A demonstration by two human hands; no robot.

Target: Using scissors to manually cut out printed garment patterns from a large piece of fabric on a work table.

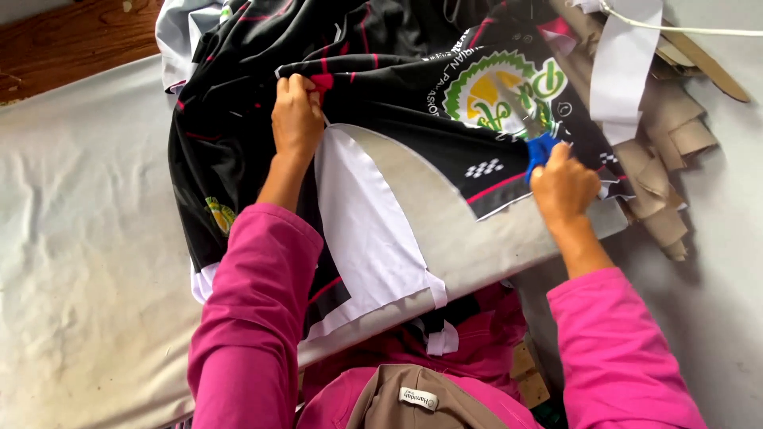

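left hand (296, 115): clenched on fabric (373, 71)
right hand (563, 187): gripping blue-handled scissors (534, 135), blades over fabric
paper (652, 103): 2 o'clock, on bench (79, 238)

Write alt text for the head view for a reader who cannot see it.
A person in pink sleeves cuts black printed fabric on a white-covered table: the left hand grips the fabric's edge while the right hand works blue-handled scissors through it. Brown paper pieces lie at the right.

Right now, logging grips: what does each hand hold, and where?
Left hand pinches the black printed fabric at its cut edge; right hand grips blue-handled scissors by the handles.
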